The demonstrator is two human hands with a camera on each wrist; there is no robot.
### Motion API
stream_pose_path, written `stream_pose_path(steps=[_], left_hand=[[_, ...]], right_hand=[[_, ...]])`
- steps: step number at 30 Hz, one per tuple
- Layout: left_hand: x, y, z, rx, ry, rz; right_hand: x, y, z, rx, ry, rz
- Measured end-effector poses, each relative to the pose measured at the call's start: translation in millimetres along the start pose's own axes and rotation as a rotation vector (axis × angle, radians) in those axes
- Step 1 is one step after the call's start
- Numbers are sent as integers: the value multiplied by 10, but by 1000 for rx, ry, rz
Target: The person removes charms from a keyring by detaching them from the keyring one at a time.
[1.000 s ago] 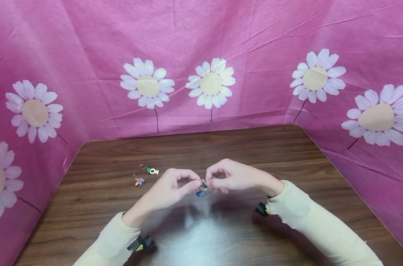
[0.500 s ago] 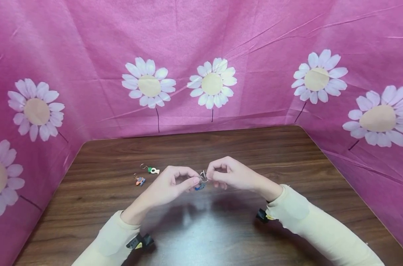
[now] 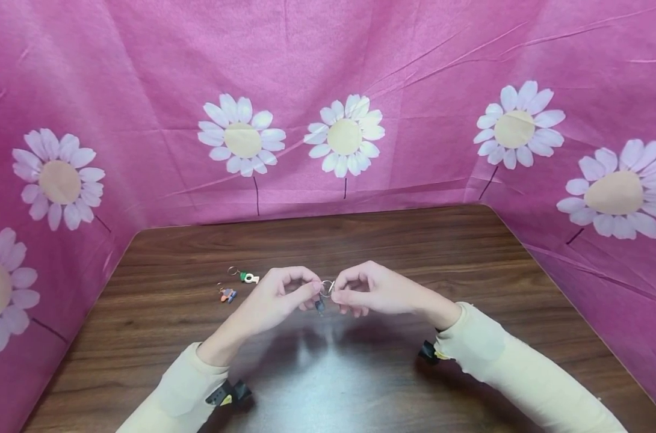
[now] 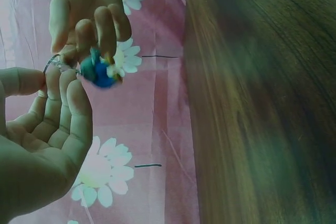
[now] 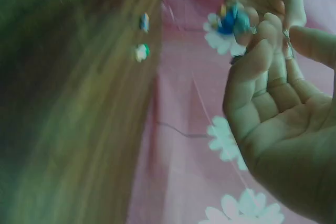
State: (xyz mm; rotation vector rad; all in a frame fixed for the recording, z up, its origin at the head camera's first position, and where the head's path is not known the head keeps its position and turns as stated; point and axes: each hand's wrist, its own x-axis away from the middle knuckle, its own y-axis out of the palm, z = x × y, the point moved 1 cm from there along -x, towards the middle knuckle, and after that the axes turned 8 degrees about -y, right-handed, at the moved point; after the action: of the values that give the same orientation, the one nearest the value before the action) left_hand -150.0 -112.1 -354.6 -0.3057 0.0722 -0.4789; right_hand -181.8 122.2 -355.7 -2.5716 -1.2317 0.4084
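Raised above the table, a keychain hangs between my two hands, with a thin metal ring [image 4: 48,62] and a small blue and teal charm [image 4: 102,72] with yellow bits. My left hand [image 3: 276,300] pinches one side of the ring between thumb and fingertips. From the other side my right hand [image 3: 381,290] pinches the ring, its fingertips close to the left ones. The charm dangles below the fingers and is blurred in the wrist views. A small dark bit [image 5: 236,60] shows by the right fingers; its kind is unclear.
Left of the hands, a green and white keychain [image 3: 248,278] and an orange and blue keychain [image 3: 228,295] lie on the wooden table [image 3: 360,385]. A pink curtain [image 3: 284,54] with white flowers encloses the table's back and sides.
Both hands have shifted slightly, and the ring now shows stretched between them. The charm has swung and turned beneath the fingers. The two keychains on the table stay put.
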Motion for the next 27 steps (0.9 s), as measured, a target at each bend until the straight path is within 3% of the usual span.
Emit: stream_pose_path(steps=[5, 11, 15, 19, 24, 27], left_hand=[[10, 0, -7, -30, 12, -27], [9, 10, -10, -65, 36, -49], [7, 11, 6, -82, 28, -44], [2, 11, 22, -65, 17, -29], [-13, 32, 27, -8, 15, -14], [-15, 51, 17, 0, 24, -1]], right_hand=[[-21, -94, -25, 68, 2, 65], [-56, -76, -15, 113, -55, -54], [-52, -61, -14, 67, -76, -66], [-42, -42, -41, 14, -59, 12], [-52, -33, -50, -133, -17, 159], [-55, -43, -31, -188, 9, 163]])
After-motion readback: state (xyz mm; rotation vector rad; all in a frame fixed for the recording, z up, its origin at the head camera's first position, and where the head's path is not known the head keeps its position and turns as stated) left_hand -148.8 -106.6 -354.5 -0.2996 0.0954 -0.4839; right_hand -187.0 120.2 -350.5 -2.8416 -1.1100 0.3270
